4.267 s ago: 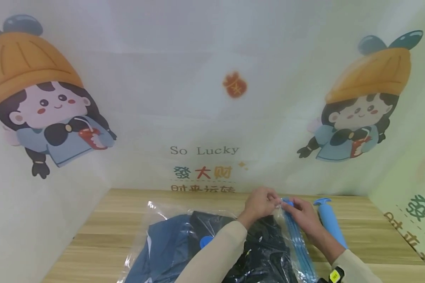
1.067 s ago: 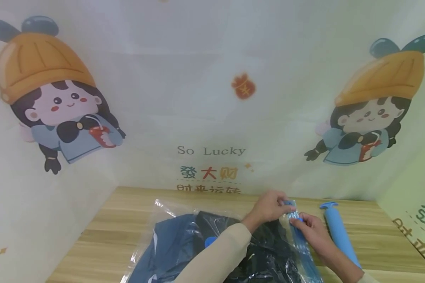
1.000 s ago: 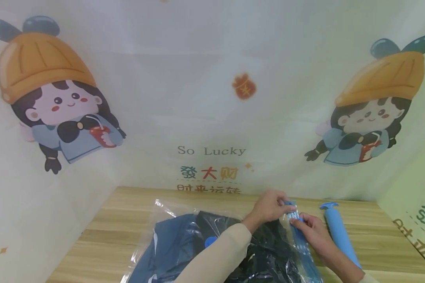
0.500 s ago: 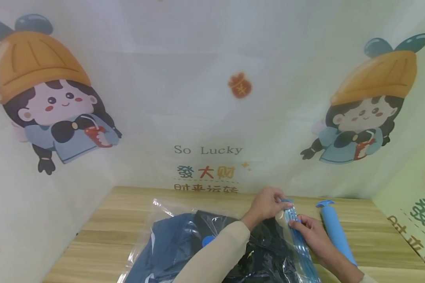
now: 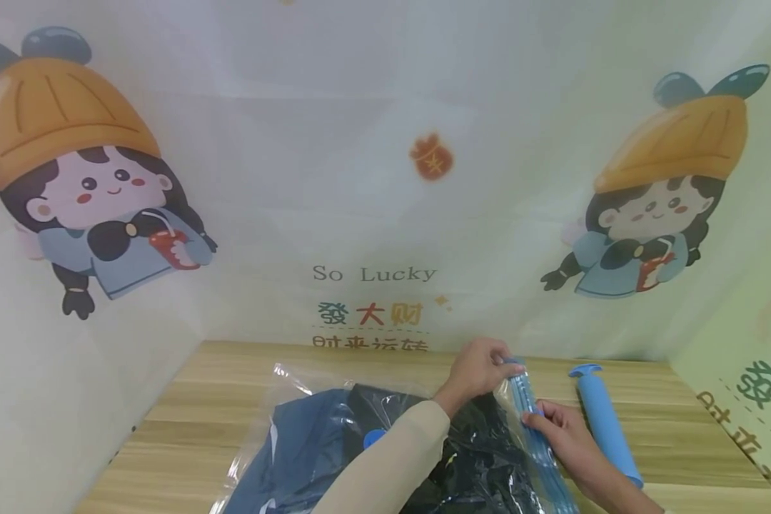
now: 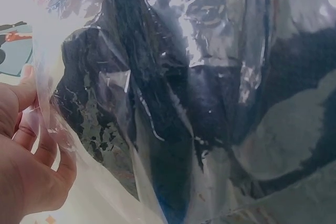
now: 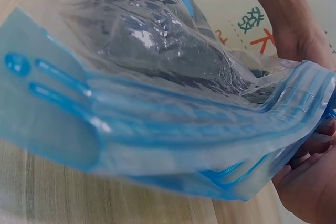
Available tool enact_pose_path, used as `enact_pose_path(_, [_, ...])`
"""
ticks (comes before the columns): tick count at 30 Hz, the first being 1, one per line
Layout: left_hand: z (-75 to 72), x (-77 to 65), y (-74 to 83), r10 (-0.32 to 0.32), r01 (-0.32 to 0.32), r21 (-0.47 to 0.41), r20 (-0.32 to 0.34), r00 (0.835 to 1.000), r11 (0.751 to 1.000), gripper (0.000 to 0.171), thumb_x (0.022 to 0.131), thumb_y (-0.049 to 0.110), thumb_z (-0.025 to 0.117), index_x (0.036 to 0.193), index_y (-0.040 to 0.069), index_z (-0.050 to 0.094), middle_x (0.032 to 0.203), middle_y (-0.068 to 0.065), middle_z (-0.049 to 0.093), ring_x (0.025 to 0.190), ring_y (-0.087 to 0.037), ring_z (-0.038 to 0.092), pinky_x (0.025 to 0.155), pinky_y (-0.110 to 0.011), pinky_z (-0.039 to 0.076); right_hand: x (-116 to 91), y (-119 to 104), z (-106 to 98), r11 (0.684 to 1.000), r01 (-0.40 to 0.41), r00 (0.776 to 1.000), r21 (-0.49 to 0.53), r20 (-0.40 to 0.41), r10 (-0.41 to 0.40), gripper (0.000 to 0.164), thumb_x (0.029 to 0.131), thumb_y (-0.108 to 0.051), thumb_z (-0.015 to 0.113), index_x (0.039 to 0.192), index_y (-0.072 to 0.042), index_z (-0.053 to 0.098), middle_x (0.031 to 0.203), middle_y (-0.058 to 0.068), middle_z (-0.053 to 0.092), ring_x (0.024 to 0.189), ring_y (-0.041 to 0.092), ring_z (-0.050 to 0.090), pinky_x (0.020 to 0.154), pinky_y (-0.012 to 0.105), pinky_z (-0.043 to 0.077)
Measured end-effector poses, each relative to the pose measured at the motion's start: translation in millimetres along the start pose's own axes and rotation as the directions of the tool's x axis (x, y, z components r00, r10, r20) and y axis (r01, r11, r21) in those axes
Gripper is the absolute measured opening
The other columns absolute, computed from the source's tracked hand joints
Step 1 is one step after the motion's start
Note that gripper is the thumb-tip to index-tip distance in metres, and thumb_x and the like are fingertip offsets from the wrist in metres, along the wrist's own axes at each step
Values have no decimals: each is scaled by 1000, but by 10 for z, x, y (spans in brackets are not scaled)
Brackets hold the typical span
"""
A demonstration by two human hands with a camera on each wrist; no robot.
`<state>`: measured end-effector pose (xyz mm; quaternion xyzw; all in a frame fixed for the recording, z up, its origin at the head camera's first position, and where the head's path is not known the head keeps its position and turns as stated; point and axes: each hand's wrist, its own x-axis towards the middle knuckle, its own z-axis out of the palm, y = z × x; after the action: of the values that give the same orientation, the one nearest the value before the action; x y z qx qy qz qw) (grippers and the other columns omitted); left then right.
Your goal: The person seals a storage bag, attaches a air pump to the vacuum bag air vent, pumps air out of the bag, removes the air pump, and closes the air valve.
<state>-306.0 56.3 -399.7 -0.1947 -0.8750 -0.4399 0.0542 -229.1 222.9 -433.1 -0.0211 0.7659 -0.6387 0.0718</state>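
A clear vacuum storage bag with dark and blue folded clothes inside lies on the table, and a round blue valve shows on top. Along its right side runs a ribbed blue zip strip, seen close in the right wrist view as a blue zip band. My left hand pinches the strip's far end. Lower down, my right hand pinches the strip between thumb and fingers, with a small blue piece, mostly hidden, at its fingertips. In the left wrist view, the left hand holds the bag's clear edge.
A blue hand pump with a T-shaped handle lies to the right of the bag, close to my right forearm. The wood-grain table ends at a printed backdrop behind and at both sides.
My right hand has slid along the zip strip towards me, away from my left hand, which stays by the far end. The head view has shifted slightly; the pump lies where it was.
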Motion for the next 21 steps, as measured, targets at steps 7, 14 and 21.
enact_pose_path(7, [16, 5, 1, -1, 1, -6, -7, 1000, 1000, 20, 90, 24, 81, 76, 14, 69, 78, 7, 65, 70, -6, 57, 59, -22, 47, -5, -13, -7, 1000, -22, 1000, 4, 17, 22, 22, 97, -8, 58, 76, -9, 53, 64, -2, 48, 54, 10, 47, 51, 24, 44])
enact_pose_path(14, [8, -5, 18, -25, 25, -21, -19, 999, 999, 19, 89, 23, 82, 77, 14, 70, 78, 6, 64, 68, -7, 56, 59, -21, 47, -23, -25, 1, 999, -39, 998, 15, 51, 38, 25, 97, -8, 56, 74, -11, 50, 63, -3, 48, 54, 9, 48, 52, 24, 45])
enact_pose_path(21, [1, 3, 7, -22, 21, -27, -27, 999, 999, 20, 89, 23, 81, 76, 14, 70, 76, 7, 64, 67, -6, 56, 59, -21, 46, -45, -29, 13, 998, -52, 996, 36, 75, 49, 24, 98, -9, 55, 75, -12, 51, 64, -3, 51, 54, 8, 50, 52, 23, 47])
